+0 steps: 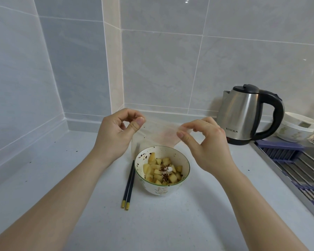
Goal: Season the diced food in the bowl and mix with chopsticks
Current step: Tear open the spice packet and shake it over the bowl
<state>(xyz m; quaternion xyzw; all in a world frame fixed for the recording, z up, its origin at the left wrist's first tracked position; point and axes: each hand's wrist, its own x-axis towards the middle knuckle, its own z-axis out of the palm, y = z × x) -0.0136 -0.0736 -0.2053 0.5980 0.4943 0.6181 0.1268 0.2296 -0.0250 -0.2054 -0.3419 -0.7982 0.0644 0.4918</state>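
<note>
A white bowl (161, 190) with a green rim stands on the counter, holding yellow diced food (157, 171) topped with a small heap of red flakes and white powder (166, 170). A pair of dark blue chopsticks (129, 183) with yellow ends lies just left of the bowl. Above and behind the bowl I hold a thin clear plastic bag (158, 134) stretched between both hands. My left hand (114, 134) pinches its left edge, my right hand (205, 142) pinches its right edge. The bag looks nearly empty, with a faint pinkish tint.
A steel electric kettle (246, 113) with a black handle stands at the back right. Beside it are stacked white bowls (297, 129) and a glass. A sink with a blue-and-metal drain rack (297, 167) runs along the right edge. Tiled walls close the corner behind.
</note>
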